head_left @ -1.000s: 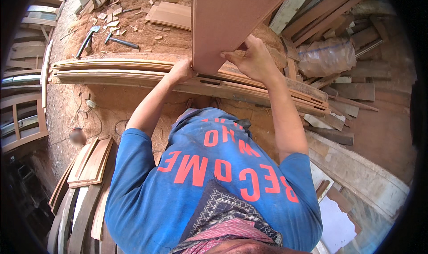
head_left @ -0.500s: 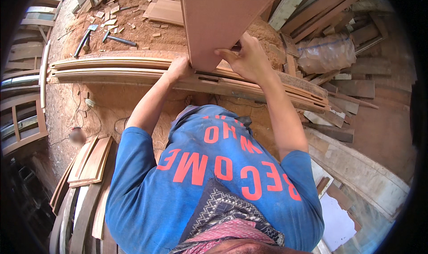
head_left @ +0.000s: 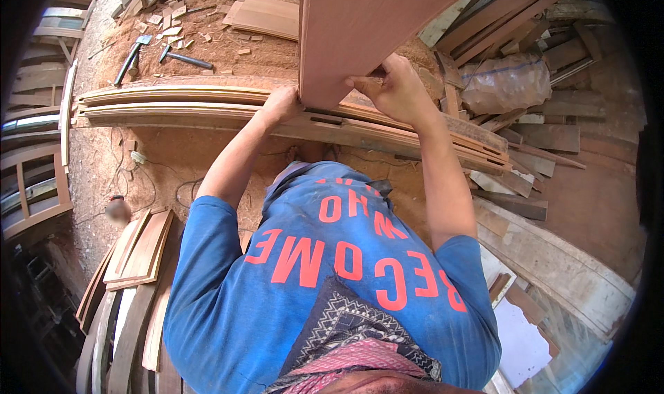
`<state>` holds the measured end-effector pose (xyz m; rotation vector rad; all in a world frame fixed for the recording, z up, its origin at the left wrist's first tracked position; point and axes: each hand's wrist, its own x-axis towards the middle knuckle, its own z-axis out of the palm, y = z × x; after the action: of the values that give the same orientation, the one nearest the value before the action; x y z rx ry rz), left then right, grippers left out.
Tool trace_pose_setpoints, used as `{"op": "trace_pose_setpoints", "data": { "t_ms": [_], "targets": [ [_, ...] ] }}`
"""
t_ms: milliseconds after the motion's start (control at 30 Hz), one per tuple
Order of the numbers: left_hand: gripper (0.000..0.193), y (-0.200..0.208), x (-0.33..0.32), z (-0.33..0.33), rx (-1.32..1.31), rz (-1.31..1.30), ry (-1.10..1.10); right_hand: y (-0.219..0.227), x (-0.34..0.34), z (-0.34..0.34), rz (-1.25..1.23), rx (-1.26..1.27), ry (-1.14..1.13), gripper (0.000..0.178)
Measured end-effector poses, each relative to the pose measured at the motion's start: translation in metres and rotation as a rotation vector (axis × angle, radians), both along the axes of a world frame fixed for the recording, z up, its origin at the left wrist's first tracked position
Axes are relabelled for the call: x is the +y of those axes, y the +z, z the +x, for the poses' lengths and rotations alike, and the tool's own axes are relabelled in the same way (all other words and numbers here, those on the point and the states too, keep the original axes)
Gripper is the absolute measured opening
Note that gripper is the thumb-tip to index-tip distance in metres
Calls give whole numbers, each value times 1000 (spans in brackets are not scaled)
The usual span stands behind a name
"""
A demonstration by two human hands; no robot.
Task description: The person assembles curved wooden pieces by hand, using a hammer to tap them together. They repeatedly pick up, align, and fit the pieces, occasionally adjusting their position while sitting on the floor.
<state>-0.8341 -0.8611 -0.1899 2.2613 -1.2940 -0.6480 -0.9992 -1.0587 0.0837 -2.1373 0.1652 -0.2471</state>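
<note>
Two hands (head_left: 401,93) amid sawdust (head_left: 238,66) and offcuts (head_left: 172,31)

Brown board (head_left: 377,41), cut off by the upper edge (far end unseen)

Reddish-brown board (head_left: 373,34); red-lettered blue shirt (head_left: 228,283); dark cloth (head_left: 339,318), white zigzags.

Large red capital letters (head_left: 339,263) run in rows across your blue shirt (head_left: 228,297), upside down in the view.
</note>
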Motion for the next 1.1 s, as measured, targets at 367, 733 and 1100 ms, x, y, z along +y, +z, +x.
{"op": "trace_pose_setpoints", "data": {
  "t_ms": [367,733,1100],
  "targets": [
    [36,11,8,-7,5,-65,5,1,3,-2,24,-18,61,31],
    [32,10,8,-2,4,-45,-9,0,24,-4,7,27,-97,27],
    [37,3,9,-2,26,-18,-22,-10,13,-5,38,-69,-22,32]
  ]
}}
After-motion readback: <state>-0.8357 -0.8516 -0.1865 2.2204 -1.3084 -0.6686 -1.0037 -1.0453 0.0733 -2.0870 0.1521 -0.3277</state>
